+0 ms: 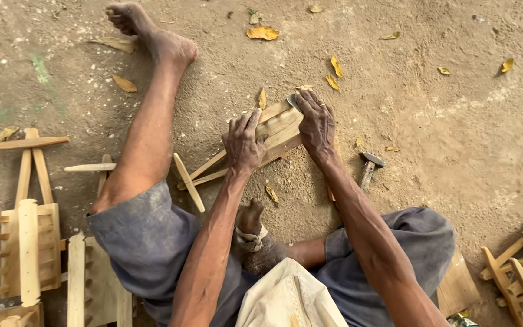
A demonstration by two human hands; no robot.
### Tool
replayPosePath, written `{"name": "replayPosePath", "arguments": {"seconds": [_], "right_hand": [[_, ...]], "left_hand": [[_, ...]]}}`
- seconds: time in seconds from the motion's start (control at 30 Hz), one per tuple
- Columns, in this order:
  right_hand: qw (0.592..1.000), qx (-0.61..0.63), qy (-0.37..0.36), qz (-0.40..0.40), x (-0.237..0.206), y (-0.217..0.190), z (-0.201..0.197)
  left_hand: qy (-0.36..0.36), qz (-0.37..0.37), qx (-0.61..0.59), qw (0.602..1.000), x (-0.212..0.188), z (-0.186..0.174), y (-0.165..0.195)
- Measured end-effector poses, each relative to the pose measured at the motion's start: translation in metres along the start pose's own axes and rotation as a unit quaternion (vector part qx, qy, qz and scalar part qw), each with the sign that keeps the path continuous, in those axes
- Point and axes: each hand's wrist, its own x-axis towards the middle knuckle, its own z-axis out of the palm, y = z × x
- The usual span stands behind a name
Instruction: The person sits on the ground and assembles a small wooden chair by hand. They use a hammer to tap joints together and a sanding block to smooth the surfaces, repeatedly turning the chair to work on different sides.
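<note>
Left hand (243, 142) presses down on the wooden frame (273, 134), fingers curled over its slats. Right hand (316, 121) clamps the frame's far end, perhaps over a small blade. The frame lies on the dirt floor (443, 133), with a hammer (367, 169) just beside the right wrist.

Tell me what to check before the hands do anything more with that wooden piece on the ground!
1. Left hand pressing on the wooden piece: ok, it lies flat on top.
2. Right hand gripping the far end: ok, fingers curl over the edge.
3. Piece resting on the dirt ground: ok, its long legs touch the soil.
4. Hammer nearby: ok, it lies beside the right forearm, untouched.
5. Metal bit under the right fingers: cannot tell what it is.
6. Bare foot away from the piece: ok, it sits nearer the body.
</note>
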Motion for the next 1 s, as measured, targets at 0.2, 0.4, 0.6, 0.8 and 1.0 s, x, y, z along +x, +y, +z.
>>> {"name": "replayPosePath", "arguments": {"seconds": [0.2,0.4,0.6,0.8,1.0], "right_hand": [[0.983,-0.077,0.038,-0.165,0.000,-0.003,0.005],[0.921,-0.123,0.178,-0.324,0.000,-0.020,0.002],[0.976,-0.104,0.107,-0.156,0.011,-0.007,0.005],[0.941,-0.118,0.199,-0.248,0.016,0.012,0.012],[0.988,0.060,0.134,-0.045,0.007,0.020,0.011]], "left_hand": [[-0.010,0.018,-0.060,0.998,0.005,-0.009,0.002],[0.052,0.024,-0.034,0.998,0.008,-0.024,0.005],[-0.013,-0.005,-0.028,1.000,0.015,-0.036,0.006],[0.013,0.015,-0.017,1.000,0.019,-0.045,0.006],[0.006,0.020,-0.036,0.999,0.023,-0.048,0.004]]}}
